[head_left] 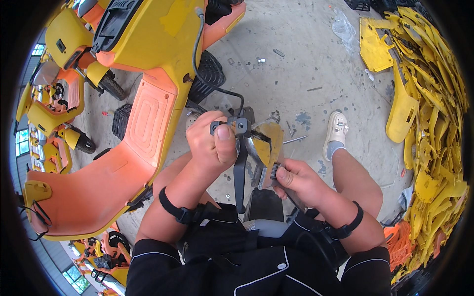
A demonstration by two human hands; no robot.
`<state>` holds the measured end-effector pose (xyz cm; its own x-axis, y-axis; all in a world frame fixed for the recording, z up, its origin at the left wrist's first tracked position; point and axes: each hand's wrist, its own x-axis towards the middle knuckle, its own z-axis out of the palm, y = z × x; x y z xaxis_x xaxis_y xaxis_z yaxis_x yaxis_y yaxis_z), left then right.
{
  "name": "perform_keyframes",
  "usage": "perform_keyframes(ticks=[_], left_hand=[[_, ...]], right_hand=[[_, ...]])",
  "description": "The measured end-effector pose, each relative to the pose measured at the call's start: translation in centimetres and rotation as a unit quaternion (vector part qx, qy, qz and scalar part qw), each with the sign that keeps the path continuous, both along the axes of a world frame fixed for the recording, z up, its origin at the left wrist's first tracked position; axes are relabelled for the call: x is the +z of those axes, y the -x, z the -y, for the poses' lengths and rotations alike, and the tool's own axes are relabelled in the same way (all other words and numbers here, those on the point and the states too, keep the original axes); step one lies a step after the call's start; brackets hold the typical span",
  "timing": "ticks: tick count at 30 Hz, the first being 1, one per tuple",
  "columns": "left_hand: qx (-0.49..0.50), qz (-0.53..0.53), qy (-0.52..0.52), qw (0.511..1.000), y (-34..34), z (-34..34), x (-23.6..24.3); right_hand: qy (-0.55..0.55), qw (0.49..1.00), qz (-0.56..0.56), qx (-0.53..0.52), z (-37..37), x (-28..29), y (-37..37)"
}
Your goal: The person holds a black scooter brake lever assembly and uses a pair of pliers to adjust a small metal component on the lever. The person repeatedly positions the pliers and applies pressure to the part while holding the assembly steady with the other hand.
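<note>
My left hand (pixel 212 140) is closed on a black bracket with holes (pixel 241 126), its thumb pressed over it. A black cable runs from the bracket up to the yellow scooter body, and a long black lever (pixel 240 172) hangs below it. Beside this is a worn yellow-and-silver metal piece (pixel 270 143) with scuffed edges. My right hand (pixel 291 180) is closed at its lower part, thumb on a small dark ridged piece that I cannot make out clearly.
A yellow and salmon scooter (pixel 126 163) lies close on my left, with more scooters (pixel 59 118) behind. Tall piles of yellow panels (pixel 429 148) stand on the right. Black crates (pixel 207 76), a clear plastic bag (pixel 344 32) and scattered bits lie on the concrete floor (pixel 301 74).
</note>
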<state>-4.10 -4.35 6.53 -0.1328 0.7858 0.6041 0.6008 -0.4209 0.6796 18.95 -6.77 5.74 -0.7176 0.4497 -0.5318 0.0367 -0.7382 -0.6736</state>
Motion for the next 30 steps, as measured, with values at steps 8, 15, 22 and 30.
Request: perform_keyframes(ticks=[8, 15, 22, 30], left_hand=[[0.004, -0.086, -0.064, 0.994, 1.0, -0.6, -0.8], [0.000, -0.148, -0.054, 0.987, 1.4, -0.7, -0.8], [0.005, -0.144, -0.053, 0.988, 0.9, -0.9, -0.9], [-0.003, -0.151, -0.045, 0.987, 0.7, -0.9, -0.9]], right_hand=[[0.112, 0.990, -0.078, -0.022, 1.0, 0.9, 0.5], [0.216, 0.972, -0.090, -0.034, 0.9, 2.6, 0.8], [0.238, 0.968, -0.067, -0.041, 1.1, 2.8, 0.6], [0.212, 0.976, -0.032, -0.043, 1.0, 2.4, 0.6]])
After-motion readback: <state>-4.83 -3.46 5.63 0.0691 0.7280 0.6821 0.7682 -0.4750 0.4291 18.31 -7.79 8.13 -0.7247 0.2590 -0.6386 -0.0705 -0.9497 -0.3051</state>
